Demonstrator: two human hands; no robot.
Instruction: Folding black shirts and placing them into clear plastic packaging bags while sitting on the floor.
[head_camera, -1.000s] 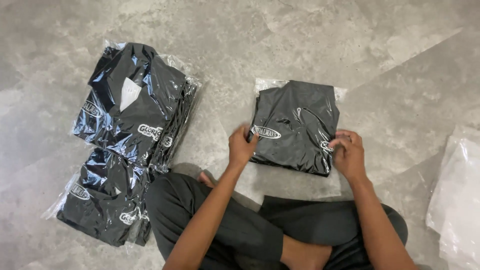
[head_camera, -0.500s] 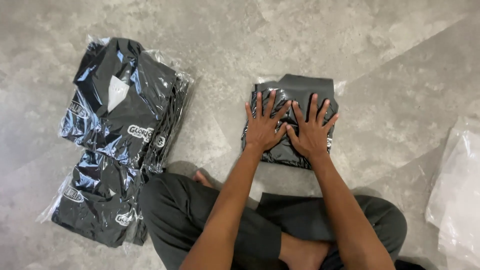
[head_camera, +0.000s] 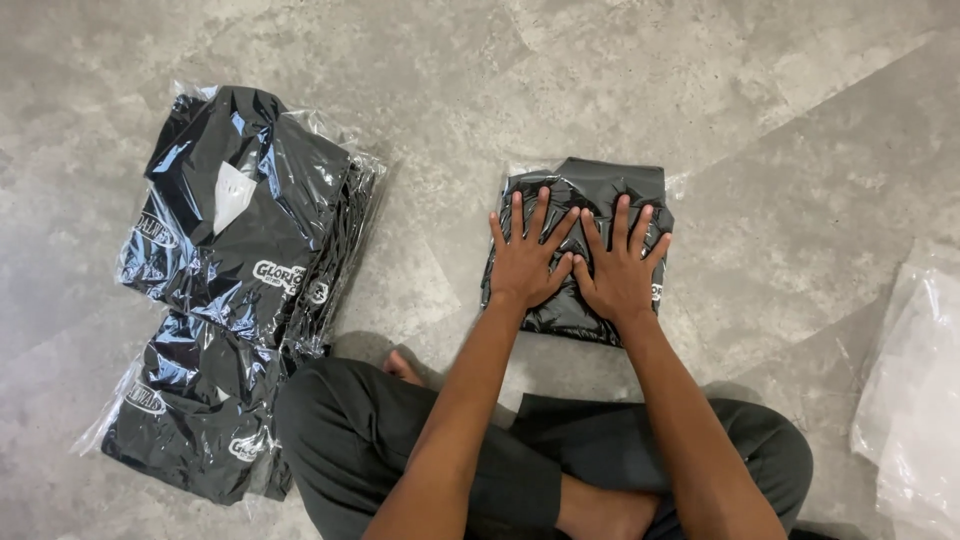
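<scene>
A folded black shirt in a clear plastic bag (head_camera: 590, 185) lies on the grey floor in front of my crossed legs. My left hand (head_camera: 528, 262) and my right hand (head_camera: 618, 270) rest flat on top of it, side by side, fingers spread and pointing away from me. The palms press on the bag and cover most of its near half. Neither hand grips anything.
To the left lies a stack of bagged black shirts (head_camera: 250, 215), with another bagged shirt (head_camera: 185, 415) nearer me beside my left knee. A pile of empty clear plastic bags (head_camera: 915, 390) sits at the right edge. The floor is grey stone tile (head_camera: 760, 120).
A second ago my hands held the bagged shirt by its left and right edges. They have moved onto its top and now lie flat, fingers spread.
</scene>
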